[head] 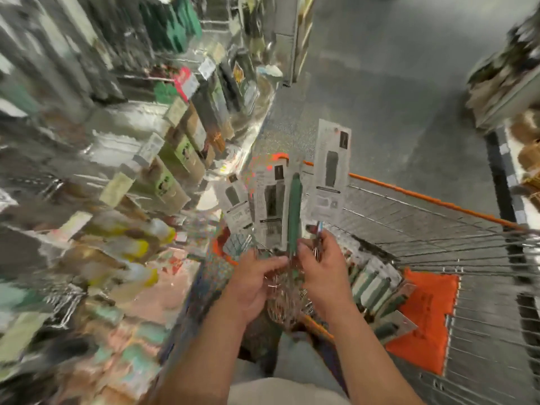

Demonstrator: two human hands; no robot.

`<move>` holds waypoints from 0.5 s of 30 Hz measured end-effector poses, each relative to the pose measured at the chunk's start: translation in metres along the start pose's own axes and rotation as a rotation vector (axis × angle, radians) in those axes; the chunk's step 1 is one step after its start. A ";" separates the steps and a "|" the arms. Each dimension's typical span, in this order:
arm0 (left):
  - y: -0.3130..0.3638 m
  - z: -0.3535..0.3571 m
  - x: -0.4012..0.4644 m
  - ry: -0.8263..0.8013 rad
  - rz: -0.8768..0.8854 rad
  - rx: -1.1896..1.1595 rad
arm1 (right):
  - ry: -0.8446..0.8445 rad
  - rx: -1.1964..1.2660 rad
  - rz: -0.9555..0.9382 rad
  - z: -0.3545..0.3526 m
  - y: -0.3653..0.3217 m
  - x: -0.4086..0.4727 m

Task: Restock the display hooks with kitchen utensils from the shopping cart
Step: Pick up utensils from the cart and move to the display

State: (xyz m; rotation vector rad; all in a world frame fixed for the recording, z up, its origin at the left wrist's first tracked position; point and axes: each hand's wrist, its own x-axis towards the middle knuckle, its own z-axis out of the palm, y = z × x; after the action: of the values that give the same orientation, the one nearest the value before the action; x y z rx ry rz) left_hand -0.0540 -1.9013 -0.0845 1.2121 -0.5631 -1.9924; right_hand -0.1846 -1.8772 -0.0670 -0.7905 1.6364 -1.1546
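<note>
1. Head view, hands: the left hand (257, 283) and right hand (320, 267) are close together in front of the person, both with fingers curled around a bunch of carded utensils (273, 200) held upright above them. The left fingers wrap the wire ends at the bottom; the right pinches the green handle (293, 211) and a small item just beside it that is too blurred to name.
2. Head view, stock: one card (331, 168) stands tallest, above the right hand. More packs (377, 290) lie in the cart (438, 200), to the right of and below the right hand, beside an orange flap (426, 314).
3. Head view, target: the hooks (175, 127) with hung goods are up and to the left of the left hand, heavily blurred; free hooks cannot be made out.
4. Handling judgement: the utensils look light. The cards are thin and would bend or tear at the hang hole, and the wire heads appear springy and liable to tangle. Better to take each by its stiff handle, separate one from the bunch, and guide the card top onto a hook.
5. Risk judgement: a fanned bunch may slip.
</note>
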 end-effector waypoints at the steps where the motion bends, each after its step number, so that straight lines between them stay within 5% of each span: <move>1: 0.006 -0.011 -0.009 0.012 0.039 -0.027 | -0.040 -0.015 -0.023 0.014 -0.006 -0.006; 15: 0.034 -0.115 -0.126 0.389 0.448 -0.297 | -0.543 -0.198 -0.293 0.155 -0.039 -0.075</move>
State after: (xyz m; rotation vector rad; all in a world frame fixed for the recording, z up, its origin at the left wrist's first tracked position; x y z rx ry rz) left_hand 0.0968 -1.8263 -0.0429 1.1290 -0.2950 -1.3637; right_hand -0.0141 -1.8746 -0.0214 -1.3731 1.2110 -0.8705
